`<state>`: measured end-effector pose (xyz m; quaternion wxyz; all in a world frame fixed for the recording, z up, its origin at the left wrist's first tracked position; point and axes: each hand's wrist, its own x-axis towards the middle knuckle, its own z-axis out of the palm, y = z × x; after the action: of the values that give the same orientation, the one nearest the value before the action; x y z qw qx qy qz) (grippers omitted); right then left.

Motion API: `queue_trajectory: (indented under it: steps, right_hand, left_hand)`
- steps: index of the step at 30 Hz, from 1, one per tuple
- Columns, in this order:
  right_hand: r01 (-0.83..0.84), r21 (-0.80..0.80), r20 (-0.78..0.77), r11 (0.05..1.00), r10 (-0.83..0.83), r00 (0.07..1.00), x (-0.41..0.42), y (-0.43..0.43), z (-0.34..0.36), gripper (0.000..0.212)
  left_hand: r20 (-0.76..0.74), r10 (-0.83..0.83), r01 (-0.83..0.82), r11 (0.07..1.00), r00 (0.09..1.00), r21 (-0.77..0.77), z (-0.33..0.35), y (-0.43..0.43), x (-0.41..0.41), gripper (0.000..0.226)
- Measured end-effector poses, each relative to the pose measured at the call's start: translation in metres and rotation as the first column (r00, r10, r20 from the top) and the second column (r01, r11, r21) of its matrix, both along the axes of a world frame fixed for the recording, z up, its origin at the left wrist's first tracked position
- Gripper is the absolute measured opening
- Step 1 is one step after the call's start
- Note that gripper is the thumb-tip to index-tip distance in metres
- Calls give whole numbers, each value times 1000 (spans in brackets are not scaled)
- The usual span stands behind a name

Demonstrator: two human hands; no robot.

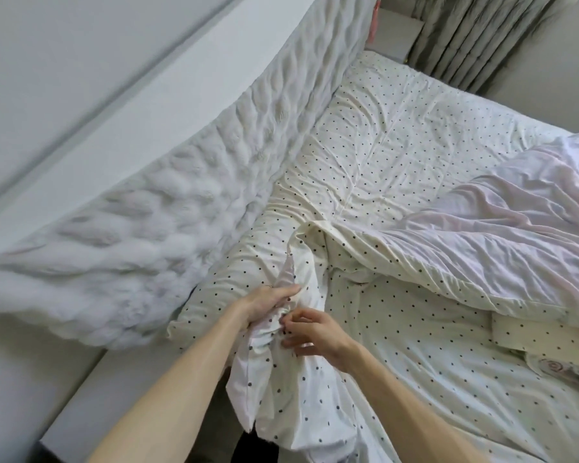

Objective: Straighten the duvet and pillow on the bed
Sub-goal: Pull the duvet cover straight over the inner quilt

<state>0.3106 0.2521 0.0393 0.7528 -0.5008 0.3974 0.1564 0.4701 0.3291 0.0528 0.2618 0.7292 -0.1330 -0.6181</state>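
Gripping the bunched corner of the dotted duvet, the left hand is clutching fabric while the right hand is pinching it alongside, just beside the pillow.

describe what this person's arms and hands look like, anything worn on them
The left forearm and right forearm are bare as far as the frame shows, with no sleeves in view. The left hand and right hand are ungloved. No watch, bracelet or ring is visible on the wrists or on the fingers that show.
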Motion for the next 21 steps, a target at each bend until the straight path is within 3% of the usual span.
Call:
queue_trajectory:
  steps: [2,4,6,7,9,11,13,14,16,18,19,21]
  right_hand:
    - [-25,41,-38,999,26,999,8,9,-2,17]
    - [-90,60,-84,994,95,992,8,5,-1,25]
    - [-100,-19,-166,995,95,981,11,-3,-3,30]
    - [-34,-78,-204,996,18,979,11,-9,-4,39]
    - [265,-130,-230,955,-289,929,12,-29,-11,67]
    - [534,-92,-239,840,-539,808,14,-58,-13,86]
    - [694,-18,-237,720,-677,696,22,-84,-13,98]
    - [746,9,-223,665,-726,650,27,-93,-15,96]
    - [717,-137,-178,684,-729,661,47,-96,-13,79]
    - [515,-477,-129,712,-637,760,79,-96,-3,52]
    - [419,-613,-84,669,-583,808,96,-97,10,38]
    - [368,-730,60,576,-482,874,133,-101,45,27]
  left_hand:
    - [-20,-22,21,1000,1000,-21,-7,13,12,70]
    - [54,-66,68,997,996,-24,-12,19,16,44]
    - [201,-146,144,989,969,23,-16,25,21,16]
    - [266,-178,172,984,948,48,-18,29,22,15]
    - [368,-205,186,979,907,86,-21,41,27,17]
    - [481,-236,197,972,845,129,-26,56,37,20]
    - [590,-284,216,959,755,185,-28,72,48,22]
    - [642,-307,226,952,702,208,-29,79,54,24]
    - [725,-333,231,943,603,240,-30,90,68,34]
    - [779,-351,228,936,520,269,-33,99,91,43]
    - [802,-354,234,933,481,271,-34,104,102,46]
    - [885,-303,228,945,353,232,-34,112,125,44]
